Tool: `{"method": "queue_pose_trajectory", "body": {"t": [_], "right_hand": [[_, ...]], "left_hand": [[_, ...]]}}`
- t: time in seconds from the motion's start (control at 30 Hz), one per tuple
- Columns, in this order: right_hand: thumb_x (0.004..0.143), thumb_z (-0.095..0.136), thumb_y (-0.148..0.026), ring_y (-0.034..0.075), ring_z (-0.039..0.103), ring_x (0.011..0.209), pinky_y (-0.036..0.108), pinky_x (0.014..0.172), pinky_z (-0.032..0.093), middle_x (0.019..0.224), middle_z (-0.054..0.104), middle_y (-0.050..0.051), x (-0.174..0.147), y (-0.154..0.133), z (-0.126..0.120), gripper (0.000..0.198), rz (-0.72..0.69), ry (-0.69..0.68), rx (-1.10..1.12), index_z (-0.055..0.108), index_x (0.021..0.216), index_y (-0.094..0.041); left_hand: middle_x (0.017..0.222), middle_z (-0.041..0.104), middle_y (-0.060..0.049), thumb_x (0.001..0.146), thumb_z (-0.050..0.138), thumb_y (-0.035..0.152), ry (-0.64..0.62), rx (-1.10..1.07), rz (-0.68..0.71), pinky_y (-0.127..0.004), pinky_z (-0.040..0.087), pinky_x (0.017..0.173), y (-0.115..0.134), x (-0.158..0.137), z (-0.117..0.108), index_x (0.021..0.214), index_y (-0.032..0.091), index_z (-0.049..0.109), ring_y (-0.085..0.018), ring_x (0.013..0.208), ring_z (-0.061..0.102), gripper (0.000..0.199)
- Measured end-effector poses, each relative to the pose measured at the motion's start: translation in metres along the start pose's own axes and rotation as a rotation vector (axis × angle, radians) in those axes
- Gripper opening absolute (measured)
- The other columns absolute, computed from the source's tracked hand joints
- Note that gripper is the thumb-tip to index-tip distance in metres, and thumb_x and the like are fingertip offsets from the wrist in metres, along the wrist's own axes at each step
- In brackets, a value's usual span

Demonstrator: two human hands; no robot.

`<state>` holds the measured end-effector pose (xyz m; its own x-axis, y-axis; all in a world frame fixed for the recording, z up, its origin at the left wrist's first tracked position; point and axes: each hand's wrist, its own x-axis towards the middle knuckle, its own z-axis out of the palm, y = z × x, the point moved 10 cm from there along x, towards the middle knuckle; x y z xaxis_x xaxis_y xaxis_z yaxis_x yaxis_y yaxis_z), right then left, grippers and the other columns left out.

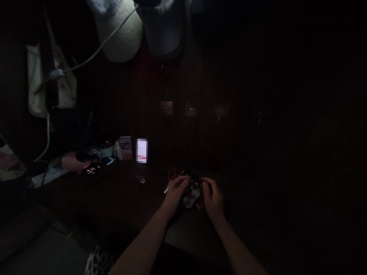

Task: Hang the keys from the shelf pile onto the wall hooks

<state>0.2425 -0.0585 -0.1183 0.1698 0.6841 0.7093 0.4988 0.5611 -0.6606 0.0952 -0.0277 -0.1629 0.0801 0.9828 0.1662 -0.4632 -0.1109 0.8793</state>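
Trinkets [191,198] lay heaped on the dark tabletop [120,198], between both hands. From the left: a pink rounded object [75,162], a small box [125,148], an upright lit screen [142,151], loose keys [140,180] nearer the front. Next, left hand [174,194] at the heap's left edge, thumb and forefinger close together; too dim to tell whether anything was pinched. Right hand [212,198] at the heap's right, fingers bent inward; could not tell its grip.
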Motion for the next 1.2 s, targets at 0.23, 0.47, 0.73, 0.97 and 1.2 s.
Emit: {"method": "queue_pose_trajectory", "body": {"t": [0.23, 0.47, 0.73, 0.97, 1.2], "right_hand": [[0.087, 0.04, -0.037, 0.018, 0.061, 0.077, 0.03, 0.069, 0.048, 0.085, 0.065, 0.005, 0.0, 0.008, 0.001, 0.024, 0.024, 0.015, -0.009, 0.057, 0.094, -0.021], [0.087, 0.04, -0.036, 0.017, 0.061, 0.072, 0.027, 0.065, 0.048, 0.081, 0.065, 0.003, 0.0, 0.006, 0.002, 0.025, 0.038, 0.0, -0.013, 0.059, 0.091, -0.021], [0.086, 0.042, -0.037, 0.016, 0.062, 0.063, 0.025, 0.057, 0.048, 0.074, 0.066, 0.002, 0.0, 0.002, 0.004, 0.023, 0.028, -0.005, -0.004, 0.06, 0.087, -0.022], [0.086, 0.043, -0.039, 0.017, 0.064, 0.067, 0.024, 0.061, 0.05, 0.075, 0.067, 0.002, -0.002, 0.013, 0.014, 0.024, 0.064, -0.042, 0.02, 0.06, 0.087, -0.023], [0.087, 0.041, -0.041, 0.016, 0.064, 0.064, 0.023, 0.057, 0.05, 0.072, 0.067, 0.001, -0.002, 0.02, 0.016, 0.025, 0.128, -0.05, 0.052, 0.06, 0.085, -0.023]], "left_hand": [[0.076, 0.064, -0.003, 0.062, 0.071, 0.046, 0.167, 0.029, 0.076, -0.021, 0.042, 0.057, 0.033, 0.016, -0.025, 0.098, 0.016, 0.064, -0.011, 0.064, 0.057, 0.048], [0.079, 0.065, -0.001, 0.064, 0.069, 0.042, 0.282, 0.209, 0.255, -0.023, 0.044, 0.064, 0.094, 0.044, -0.046, 0.099, 0.019, 0.064, -0.01, 0.068, 0.058, 0.042], [0.09, 0.066, -0.004, 0.07, 0.062, 0.036, 0.419, 0.494, 0.55, -0.029, 0.046, 0.077, 0.178, 0.076, -0.055, 0.094, 0.018, 0.066, -0.016, 0.085, 0.06, 0.031], [0.085, 0.065, -0.002, 0.07, 0.061, 0.031, 0.374, 0.504, 0.645, -0.025, 0.05, 0.065, 0.227, 0.108, -0.046, 0.098, 0.018, 0.064, -0.013, 0.069, 0.061, 0.031], [0.093, 0.067, -0.004, 0.073, 0.058, 0.026, 0.394, 0.829, 0.819, -0.031, 0.045, 0.082, 0.266, 0.125, -0.03, 0.095, 0.02, 0.066, -0.018, 0.088, 0.061, 0.024]]}}
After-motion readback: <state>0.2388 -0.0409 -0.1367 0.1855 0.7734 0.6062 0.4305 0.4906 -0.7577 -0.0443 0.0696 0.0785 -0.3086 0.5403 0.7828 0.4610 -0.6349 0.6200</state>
